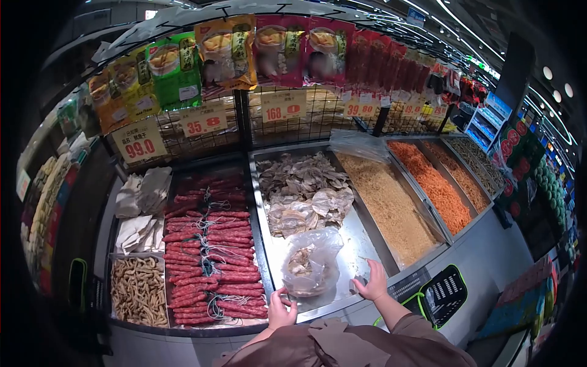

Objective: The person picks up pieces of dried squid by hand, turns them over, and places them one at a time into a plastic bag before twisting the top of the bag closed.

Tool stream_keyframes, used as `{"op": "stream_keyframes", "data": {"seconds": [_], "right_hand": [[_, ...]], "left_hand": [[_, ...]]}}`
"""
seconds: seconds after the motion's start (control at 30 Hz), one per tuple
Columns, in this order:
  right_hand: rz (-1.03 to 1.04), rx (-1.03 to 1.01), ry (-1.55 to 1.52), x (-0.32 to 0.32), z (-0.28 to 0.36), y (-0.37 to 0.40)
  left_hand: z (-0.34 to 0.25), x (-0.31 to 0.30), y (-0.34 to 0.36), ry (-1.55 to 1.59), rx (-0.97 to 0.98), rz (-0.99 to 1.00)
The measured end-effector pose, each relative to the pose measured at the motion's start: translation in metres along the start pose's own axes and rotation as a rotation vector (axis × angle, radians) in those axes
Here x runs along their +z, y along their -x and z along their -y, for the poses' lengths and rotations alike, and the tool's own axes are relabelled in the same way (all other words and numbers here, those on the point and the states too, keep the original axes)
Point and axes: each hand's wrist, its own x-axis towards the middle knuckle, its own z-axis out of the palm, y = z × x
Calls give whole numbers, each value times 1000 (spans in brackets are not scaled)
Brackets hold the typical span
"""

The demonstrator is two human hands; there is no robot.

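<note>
A clear plastic bag (328, 258) with pale dried pieces inside lies on the bare metal of a display tray (356, 235). Behind it in the same tray is a heap of flat, dried, fish-like pieces (299, 183). My left hand (282, 309) is at the tray's front edge, just by the bag's lower left side, its fingers curved and apart. To the right of the bag, my right hand (374, 282) is over the front rim, thumb and fingers spread. Neither hand shows anything gripped.
Red sausages (211, 257) tied with string fill the tray at left, beside dried finger-like pieces (137, 292). Tan flakes (388, 202) and orange shreds (431, 186) lie at right. A black basket with green trim (445, 300) is at lower right. Packets (281, 52) hang above.
</note>
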Motion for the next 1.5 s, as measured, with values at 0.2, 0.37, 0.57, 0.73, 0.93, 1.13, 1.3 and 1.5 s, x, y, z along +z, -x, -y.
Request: {"op": "stream_keyframes", "data": {"seconds": [0.2,0.37,0.57,0.73,0.93,1.13,1.3,1.5], "right_hand": [[-27,7,-10,3,-2,3],[-41,23,-20,1,-2,4],[-51,6,-26,2,-3,4],[-68,6,-16,5,-4,6],[-58,9,0,3,-1,4],[-73,4,-1,3,-1,5],[-57,23,-2,1,3,3],[-40,16,16,3,-3,3]], "left_hand": [[2,2,1,-61,56,3],[-6,-1,1,-56,34,24],[2,0,2,-7,110,-18],[2,-2,1,-19,84,22],[8,-2,1,75,87,10],[9,0,1,80,44,22],[6,-2,0,115,47,16],[10,2,-1,156,22,-3]]}}
